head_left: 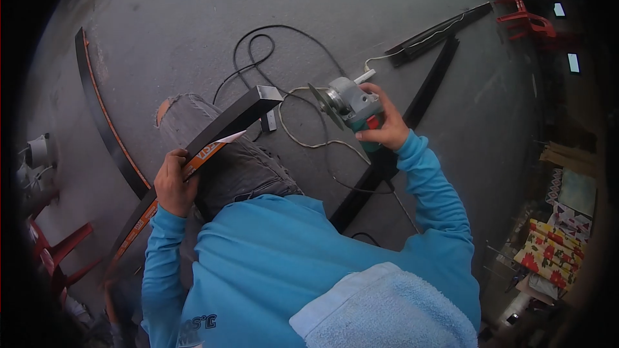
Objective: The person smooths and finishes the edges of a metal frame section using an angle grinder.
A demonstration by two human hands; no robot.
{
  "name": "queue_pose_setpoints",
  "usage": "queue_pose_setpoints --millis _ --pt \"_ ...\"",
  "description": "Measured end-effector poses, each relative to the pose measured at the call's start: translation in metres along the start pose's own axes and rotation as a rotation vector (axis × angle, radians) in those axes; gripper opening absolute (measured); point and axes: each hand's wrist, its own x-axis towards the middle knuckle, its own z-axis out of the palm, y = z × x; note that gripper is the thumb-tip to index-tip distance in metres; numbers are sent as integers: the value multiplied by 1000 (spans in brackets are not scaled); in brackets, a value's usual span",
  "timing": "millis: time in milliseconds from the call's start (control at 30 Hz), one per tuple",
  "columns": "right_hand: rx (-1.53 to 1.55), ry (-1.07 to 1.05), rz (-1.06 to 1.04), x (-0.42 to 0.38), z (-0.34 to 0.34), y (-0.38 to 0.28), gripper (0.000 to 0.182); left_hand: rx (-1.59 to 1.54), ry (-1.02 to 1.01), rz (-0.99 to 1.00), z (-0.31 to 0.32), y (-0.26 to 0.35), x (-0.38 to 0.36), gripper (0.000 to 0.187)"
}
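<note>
My left hand (175, 182) is closed around a black rectangular metal tube (240, 116), which slants up to the right across my legs. An orange printed strip (200, 158) runs along the tube's side, and a white corner of it peels away. The tube's cut end faces the grinder. My right hand (389, 121) grips a green and grey angle grinder (353, 100) by its body. The grinder's disc (327, 107) points left, apart from the tube's end. Whether the disc is spinning cannot be made out.
Black cables (284, 26) loop over the grey floor (193, 38). Dark metal bars lie at the right (425, 84) and the left (106, 116). Red chairs stand at the upper right (525, 19) and lower left (64, 251). Flowered cloth (551, 251) is at the right.
</note>
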Motion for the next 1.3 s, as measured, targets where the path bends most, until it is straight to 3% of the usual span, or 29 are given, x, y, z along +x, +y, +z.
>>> queue_pose_setpoints --millis 433,833,1167,1300 --pt "-514 -120 -224 22 -4 -22 79 50 0 12 33 11 -30 42" --pt "-642 -213 -319 50 -8 -20 78 93 10 34 32 13 -29 44" --pt "-857 -158 -328 78 -15 -14 80 105 15 57 34 9 -29 45" --pt "-805 -119 -357 68 -21 -8 80 111 10 60 34 7 -29 44"
